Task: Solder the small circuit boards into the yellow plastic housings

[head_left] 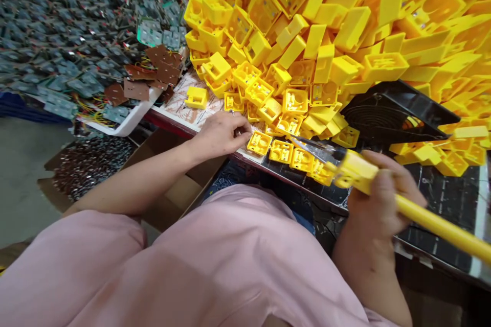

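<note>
My left hand point(226, 133) is at the table's front edge, thumb and fingers pinched together beside a small yellow plastic housing point(259, 143). Whatever the pinch may hold is too small to make out. That housing begins a short row along the edge, with another yellow housing point(281, 151) to its right. My right hand point(383, 194), somewhat blurred, is closed around a yellow-handled soldering iron point(441, 225). Its narrow metal end points left, above the row of housings. A yellow block-like part point(356, 168) shows at the front of this grip; I cannot tell whether it belongs to the iron.
A big heap of yellow housings point(318, 25) covers the back and right. Green circuit boards point(76, 36) are piled at left, near brown boards point(164, 64) with wires. A black fan point(399, 112) stands right of centre. Below left, a cardboard box point(164, 189) sits beside many small dark parts point(92, 166).
</note>
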Available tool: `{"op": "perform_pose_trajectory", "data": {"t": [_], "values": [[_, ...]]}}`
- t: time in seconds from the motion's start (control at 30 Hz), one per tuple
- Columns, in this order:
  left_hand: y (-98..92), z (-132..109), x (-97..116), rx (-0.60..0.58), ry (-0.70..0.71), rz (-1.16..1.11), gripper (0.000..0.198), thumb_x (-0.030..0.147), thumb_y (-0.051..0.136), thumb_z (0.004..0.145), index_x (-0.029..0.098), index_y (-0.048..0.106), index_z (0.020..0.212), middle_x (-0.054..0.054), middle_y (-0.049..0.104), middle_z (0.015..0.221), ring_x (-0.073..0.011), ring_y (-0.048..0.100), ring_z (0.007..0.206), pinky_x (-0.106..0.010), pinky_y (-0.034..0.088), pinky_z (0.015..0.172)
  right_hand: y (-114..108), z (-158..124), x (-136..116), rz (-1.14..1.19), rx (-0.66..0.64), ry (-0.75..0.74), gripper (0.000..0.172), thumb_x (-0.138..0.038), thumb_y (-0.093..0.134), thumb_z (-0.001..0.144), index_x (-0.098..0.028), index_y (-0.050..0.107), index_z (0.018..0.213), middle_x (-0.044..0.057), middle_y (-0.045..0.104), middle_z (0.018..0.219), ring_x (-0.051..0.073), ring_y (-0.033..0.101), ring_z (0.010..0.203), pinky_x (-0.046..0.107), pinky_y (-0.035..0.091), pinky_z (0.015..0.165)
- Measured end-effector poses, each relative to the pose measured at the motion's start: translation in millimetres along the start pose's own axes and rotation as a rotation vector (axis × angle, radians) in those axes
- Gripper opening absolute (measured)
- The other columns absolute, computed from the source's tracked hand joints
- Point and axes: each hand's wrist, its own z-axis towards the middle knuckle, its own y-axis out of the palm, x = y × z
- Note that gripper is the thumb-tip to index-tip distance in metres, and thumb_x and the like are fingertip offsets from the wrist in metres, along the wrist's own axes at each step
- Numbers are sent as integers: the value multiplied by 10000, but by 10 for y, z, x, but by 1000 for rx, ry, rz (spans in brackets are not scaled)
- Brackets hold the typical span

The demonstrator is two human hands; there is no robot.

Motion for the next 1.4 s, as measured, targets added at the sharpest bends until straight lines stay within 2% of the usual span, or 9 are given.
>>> {"op": "perform_pose_trajectory", "data": {"t": [0.07, 0.13, 0.23, 0.53, 0.77, 0.93, 1.1, 1.23, 1.4], "values": [[9, 24, 12, -17, 6, 35, 259, 310, 549, 883, 158, 758, 868, -66, 784, 864, -192, 705, 788, -293, 467, 743, 88, -54, -42, 47, -8, 37, 454, -246, 733, 912, -267, 662, 1360, 34, 746, 1094, 175, 720, 779, 281, 593, 596], [13, 45, 24, -29, 2, 40, 250, 303, 548, 880, 162, 753, 860, -58, 786, 859, -188, 712, 786, -290, 473, 749, 167, -105, -66, 77, -41, 38, 537, -223, 844, 805, -263, 676, 1314, 12, 755, 999, 137, 696, 675, 237, 578, 559], [4, 79, 48, -41, -9, 80, 215, 283, 566, 852, 164, 744, 849, -46, 781, 832, -180, 706, 755, -287, 475, 742, 255, -196, -38, -10, -3, -38, 460, -241, 890, 756, -251, 714, 1181, 5, 762, 910, 164, 716, 670, 257, 596, 569], [-10, 149, 115, -98, -16, 187, 257, 294, 529, 815, 150, 740, 836, -67, 760, 774, -213, 706, 733, -307, 462, 711, 394, -325, 21, -89, 2, -39, 413, -328, 891, 774, -245, 688, 1124, -9, 717, 801, 181, 671, 564, 307, 554, 478], [-3, 168, 119, -120, -47, 175, 276, 310, 515, 807, 153, 739, 841, -72, 767, 802, -220, 711, 750, -311, 467, 710, 441, -298, -54, -97, -4, -39, 349, -285, 891, 785, -261, 664, 1050, 2, 726, 837, 186, 694, 611, 308, 606, 558], [3, 168, 143, -125, -65, 197, 254, 298, 528, 813, 159, 738, 847, -68, 773, 825, -218, 715, 775, -305, 467, 712, 398, -282, -75, -127, -69, -2, 467, -257, 855, 815, -254, 642, 1231, -5, 718, 841, 180, 681, 587, 301, 577, 516], [-5, 177, 183, -153, -74, 250, 244, 278, 541, 813, 163, 746, 879, -67, 776, 835, -226, 721, 794, -306, 462, 706, 426, -323, -24, -124, -11, -128, 373, -301, 854, 828, -256, 638, 1129, 3, 722, 814, 207, 695, 601, 329, 579, 499], [-15, 185, 211, -172, -108, 264, 243, 272, 551, 814, 161, 753, 892, -72, 780, 861, -247, 732, 832, -317, 470, 719, 438, -272, -82, -232, -86, -199, 344, -302, 876, 815, -245, 569, 961, -19, 700, 737, 169, 648, 546, 290, 464, 416], [-28, 212, 243, -215, -120, 281, 244, 261, 559, 825, 153, 759, 913, -82, 786, 899, -270, 745, 878, -335, 488, 750, 460, -91, -199, -348, -166, -324, 321, -278, 852, 849, -219, 539, 890, -38, 688, 693, 112, 612, 509, 268, 388, 413]]}}
